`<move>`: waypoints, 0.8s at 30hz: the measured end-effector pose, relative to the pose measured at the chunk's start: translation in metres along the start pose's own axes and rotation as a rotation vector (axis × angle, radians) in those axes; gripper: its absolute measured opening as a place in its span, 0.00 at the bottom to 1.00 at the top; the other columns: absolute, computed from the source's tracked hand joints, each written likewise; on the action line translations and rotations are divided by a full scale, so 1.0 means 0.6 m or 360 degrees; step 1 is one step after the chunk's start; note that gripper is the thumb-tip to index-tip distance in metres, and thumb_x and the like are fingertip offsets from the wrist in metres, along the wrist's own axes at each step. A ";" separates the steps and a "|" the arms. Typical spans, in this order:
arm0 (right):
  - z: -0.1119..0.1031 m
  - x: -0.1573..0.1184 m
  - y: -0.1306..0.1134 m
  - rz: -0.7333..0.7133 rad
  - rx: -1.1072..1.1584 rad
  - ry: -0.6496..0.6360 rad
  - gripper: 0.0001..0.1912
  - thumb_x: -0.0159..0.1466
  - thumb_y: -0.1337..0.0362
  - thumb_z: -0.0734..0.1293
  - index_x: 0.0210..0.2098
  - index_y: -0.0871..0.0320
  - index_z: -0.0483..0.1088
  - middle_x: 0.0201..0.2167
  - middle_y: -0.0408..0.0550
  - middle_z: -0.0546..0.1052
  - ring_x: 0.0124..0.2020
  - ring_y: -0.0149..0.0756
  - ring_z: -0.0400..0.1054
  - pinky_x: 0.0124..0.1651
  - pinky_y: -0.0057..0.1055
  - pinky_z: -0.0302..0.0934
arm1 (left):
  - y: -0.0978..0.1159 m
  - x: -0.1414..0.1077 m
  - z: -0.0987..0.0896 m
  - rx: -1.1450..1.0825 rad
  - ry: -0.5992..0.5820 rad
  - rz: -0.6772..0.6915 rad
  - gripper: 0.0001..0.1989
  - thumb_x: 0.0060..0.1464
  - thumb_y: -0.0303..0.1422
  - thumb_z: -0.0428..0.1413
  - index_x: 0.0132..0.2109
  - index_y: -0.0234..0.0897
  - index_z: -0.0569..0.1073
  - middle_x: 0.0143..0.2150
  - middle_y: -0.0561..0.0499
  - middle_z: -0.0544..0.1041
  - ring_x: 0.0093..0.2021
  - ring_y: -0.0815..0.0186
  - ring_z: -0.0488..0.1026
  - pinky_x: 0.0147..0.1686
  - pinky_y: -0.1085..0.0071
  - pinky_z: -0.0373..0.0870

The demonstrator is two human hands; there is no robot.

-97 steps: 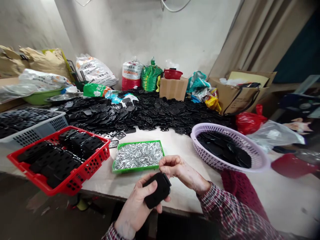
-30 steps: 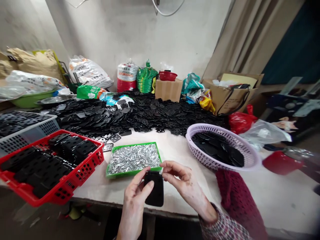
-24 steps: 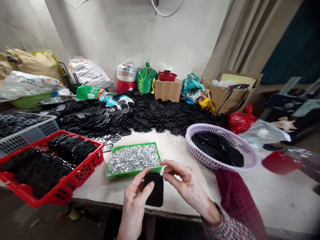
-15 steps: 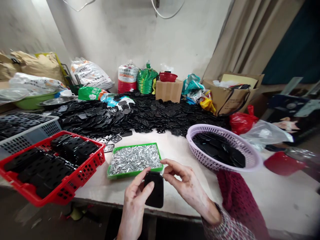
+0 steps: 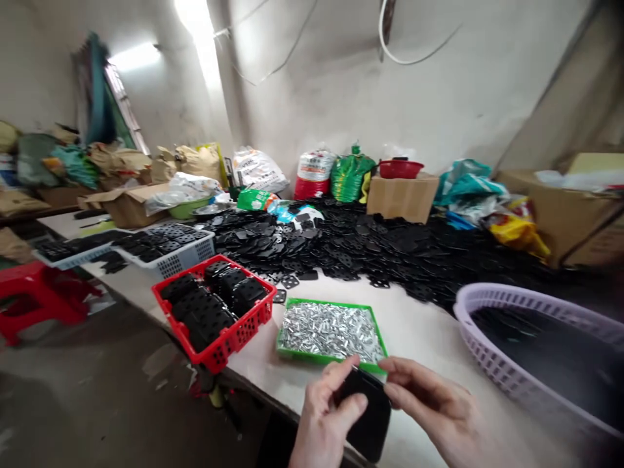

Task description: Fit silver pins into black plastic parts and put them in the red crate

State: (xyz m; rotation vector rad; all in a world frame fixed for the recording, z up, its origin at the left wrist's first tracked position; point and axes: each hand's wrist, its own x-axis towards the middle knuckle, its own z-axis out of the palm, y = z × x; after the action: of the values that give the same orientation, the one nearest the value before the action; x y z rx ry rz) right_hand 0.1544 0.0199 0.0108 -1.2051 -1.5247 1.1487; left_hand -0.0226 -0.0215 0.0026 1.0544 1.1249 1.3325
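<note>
My left hand (image 5: pixel 329 413) grips a black rounded plate (image 5: pixel 368 416) by its left side, thumb across the front face. At the plate's upper right edge, the thumb and fingers of my right hand (image 5: pixel 433 403) are pinched together; whatever small thing they may hold is hidden. Just beyond both hands lies a green tray (image 5: pixel 331 359) filled with small silver metal pins (image 5: pixel 331 328). Left of it, a red basket (image 5: pixel 244 338) holds stacked black plates with holes (image 5: pixel 202 318).
A large heap of black plates (image 5: pixel 351 240) covers the table's back. A lilac basket (image 5: pixel 507 370) with black pieces stands at right. Grey baskets (image 5: pixel 180 260) sit behind the red one. A cardboard box (image 5: pixel 402 195), bags and a red stool (image 5: pixel 43 292) are farther out.
The view has swung to the left, bringing in the stool and more baskets, and the scene has shifted right. Both hands remain at the black plate, which now tilts more.
</note>
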 end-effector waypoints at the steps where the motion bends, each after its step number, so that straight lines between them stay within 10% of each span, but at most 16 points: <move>1: 0.002 0.003 0.003 0.0029 0.0003 0.0001 0.17 0.54 0.53 0.73 0.39 0.54 0.78 0.28 0.45 0.77 0.30 0.38 0.72 0.36 0.26 0.70 | 0.001 -0.001 -0.006 0.0087 0.0010 0.0007 0.22 0.48 0.31 0.61 0.52 0.45 0.78 0.56 0.47 0.76 0.59 0.50 0.68 0.61 0.57 0.61; 11: 0.087 0.043 -0.035 -0.0112 0.0058 -0.0021 0.21 0.52 0.48 0.73 0.36 0.58 0.80 0.21 0.47 0.75 0.23 0.38 0.69 0.28 0.31 0.69 | -0.008 0.014 -0.053 -0.0292 0.0340 0.0021 0.25 0.49 0.36 0.62 0.55 0.41 0.76 0.57 0.44 0.76 0.58 0.49 0.69 0.59 0.57 0.64; 17: 0.139 0.094 -0.076 -0.0005 0.0217 -0.0385 0.18 0.52 0.52 0.74 0.36 0.59 0.80 0.25 0.47 0.77 0.24 0.35 0.69 0.27 0.29 0.67 | 0.031 0.023 -0.119 0.0036 0.0443 0.0206 0.21 0.55 0.42 0.57 0.54 0.41 0.77 0.55 0.45 0.77 0.57 0.52 0.71 0.57 0.60 0.66; 24: 0.200 0.146 -0.141 -0.0166 0.0220 -0.0691 0.11 0.53 0.59 0.72 0.33 0.60 0.80 0.24 0.45 0.77 0.23 0.32 0.66 0.26 0.27 0.63 | 0.116 0.038 -0.201 0.0321 0.0399 0.0282 0.15 0.51 0.35 0.60 0.46 0.38 0.81 0.27 0.50 0.79 0.20 0.68 0.68 0.20 0.73 0.63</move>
State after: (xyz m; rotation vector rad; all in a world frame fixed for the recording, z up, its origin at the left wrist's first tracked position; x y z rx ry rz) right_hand 0.0070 0.0785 0.0747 -0.8053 -1.7668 1.4846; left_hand -0.1546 -0.0069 0.0506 1.1781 1.4016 1.5475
